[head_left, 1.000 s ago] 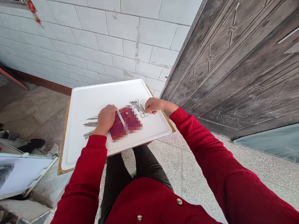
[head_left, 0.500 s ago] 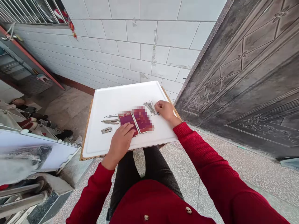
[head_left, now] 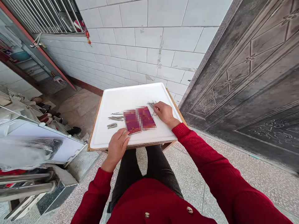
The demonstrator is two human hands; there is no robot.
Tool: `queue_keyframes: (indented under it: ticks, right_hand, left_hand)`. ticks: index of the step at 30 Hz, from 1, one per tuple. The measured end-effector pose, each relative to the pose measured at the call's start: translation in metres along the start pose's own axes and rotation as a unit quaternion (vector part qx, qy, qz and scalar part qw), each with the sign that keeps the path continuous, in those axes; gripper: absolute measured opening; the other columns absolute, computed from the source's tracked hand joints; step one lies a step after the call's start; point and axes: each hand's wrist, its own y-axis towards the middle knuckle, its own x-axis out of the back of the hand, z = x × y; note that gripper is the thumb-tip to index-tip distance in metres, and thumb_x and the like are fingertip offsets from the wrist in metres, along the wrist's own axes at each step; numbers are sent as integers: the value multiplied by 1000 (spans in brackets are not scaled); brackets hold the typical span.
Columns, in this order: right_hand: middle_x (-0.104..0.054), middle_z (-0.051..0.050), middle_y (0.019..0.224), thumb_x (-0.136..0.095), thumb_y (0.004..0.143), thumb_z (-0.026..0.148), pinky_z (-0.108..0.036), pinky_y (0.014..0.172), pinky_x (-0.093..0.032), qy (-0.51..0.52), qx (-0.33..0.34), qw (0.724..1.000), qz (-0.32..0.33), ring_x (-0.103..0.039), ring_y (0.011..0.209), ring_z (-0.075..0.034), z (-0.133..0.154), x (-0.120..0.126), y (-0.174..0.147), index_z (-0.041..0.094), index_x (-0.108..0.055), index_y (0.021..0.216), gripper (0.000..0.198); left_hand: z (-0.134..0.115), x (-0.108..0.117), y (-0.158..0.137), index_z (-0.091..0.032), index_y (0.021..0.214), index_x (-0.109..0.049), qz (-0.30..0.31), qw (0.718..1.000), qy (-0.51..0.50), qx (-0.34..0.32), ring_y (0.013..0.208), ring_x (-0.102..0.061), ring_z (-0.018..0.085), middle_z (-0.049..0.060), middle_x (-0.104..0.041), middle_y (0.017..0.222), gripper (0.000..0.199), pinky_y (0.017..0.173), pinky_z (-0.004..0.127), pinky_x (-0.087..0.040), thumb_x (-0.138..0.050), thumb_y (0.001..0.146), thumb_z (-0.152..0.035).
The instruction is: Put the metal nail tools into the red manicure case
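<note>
An opened purple-and-red manicure case [head_left: 132, 120] lies flat on a white tray-like tabletop [head_left: 123, 96], part of it blurred out. At its lower left corner rests my left hand [head_left: 117, 145], fingers and thumb apart, the tips touching the case's edge. My right hand [head_left: 165, 112] is closed in a pinch at the small scissors [head_left: 151, 104], just right of the case; its fingers cover part of them. Left of the case lie a nail clipper [head_left: 112, 125] and several slim metal tools [head_left: 116, 118].
A pale tiled wall [head_left: 130, 49] rises behind the table, and a dark carved door [head_left: 247, 81] stands to the right. On the left are a shelf with shoes [head_left: 46, 118], a plastic-wrapped white panel [head_left: 42, 146] and metal pipes [head_left: 28, 186].
My left hand has slid off the case's face to its lower left corner. My right hand has shifted left onto the scissors. The camera view has turned slightly left.
</note>
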Motion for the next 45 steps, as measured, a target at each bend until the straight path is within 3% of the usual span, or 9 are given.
queue_keyframes:
  ticks: [5, 11, 17, 21, 25, 31, 38, 41, 45]
  right_hand:
    - [-76, -10, 106, -54, 103, 27, -32, 81, -46, 21, 85, 995, 45, -69, 97, -25, 16, -18, -8, 20, -75, 99, 22]
    - [-75, -12, 106, -53, 105, 26, -36, 83, -48, 16, 147, 988, 48, -68, 100, -27, 9, -38, -13, 20, -76, 101, 24]
    - [-72, -10, 100, -53, 101, 18, -35, 82, -47, 15, 147, 987, 60, -66, 97, -25, 6, -37, -10, 19, -74, 96, 22]
    - [-72, -9, 100, -56, 90, 8, -34, 84, -45, 28, 148, 985, 79, -64, 100, -25, 8, -34, -9, 18, -72, 94, 20]
    - [-70, -9, 101, -56, 90, 9, -34, 83, -43, 16, 145, 985, 96, -62, 104, -26, 12, -29, -10, 19, -69, 89, 16]
    - [-69, -10, 104, -54, 93, 10, -34, 84, -42, -9, 135, 984, 113, -61, 104, -26, 19, -20, -11, 18, -68, 90, 16]
    - [-69, -11, 105, -53, 93, 10, -34, 81, -41, -13, 126, 984, 126, -59, 103, -26, 18, -17, -12, 17, -68, 92, 16]
    - [-69, -10, 102, -53, 93, 10, -34, 80, -41, -8, 123, 984, 127, -59, 101, -26, 18, -18, -11, 17, -67, 90, 16]
    - [-68, -10, 99, -53, 93, 10, -34, 80, -40, -3, 127, 985, 115, -59, 99, -25, 17, -19, -11, 18, -65, 86, 16]
  left_hand:
    - [-3, -7, 1, -26, 119, -74, -24, 1000, 5, 4, 125, -70, 28, 10, -73, 136, 29, 107, 48, -59, -48, 109, -33]
    - [0, -14, -2, -23, 116, -75, -64, 998, -3, -14, 124, -71, 27, 9, -75, 133, 28, 105, 46, -59, -49, 109, -32]
    - [4, 0, 5, -25, 117, -75, -49, 998, 14, -43, 120, -71, 26, 8, -77, 127, 29, 107, 46, -56, -48, 109, -31]
    - [22, 18, 34, -23, 114, -76, -43, 996, 64, -37, 128, -67, 28, 9, -76, 130, 30, 112, 50, -50, -47, 108, -26]
    - [45, 25, 75, -21, 113, -76, 35, 990, 137, -4, 119, -69, 27, 11, -76, 126, 33, 101, 46, -55, -43, 106, -20]
    - [62, 19, 113, -21, 96, -77, 120, 973, 195, -32, 104, -70, 28, 10, -78, 106, 27, 91, 43, -54, -50, 100, -16]
    - [72, 25, 119, -20, 87, -76, 135, 962, 236, -29, 99, -71, 30, 13, -77, 96, 28, 85, 43, -54, -51, 99, -15]
    - [74, 26, 115, -18, 96, -78, 122, 963, 240, -16, 99, -72, 32, 14, -78, 101, 30, 88, 45, -54, -49, 100, -15]
    - [72, 26, 103, -17, 115, -77, 98, 967, 234, 0, 112, -71, 31, 14, -77, 123, 35, 100, 47, -53, -44, 103, -14]
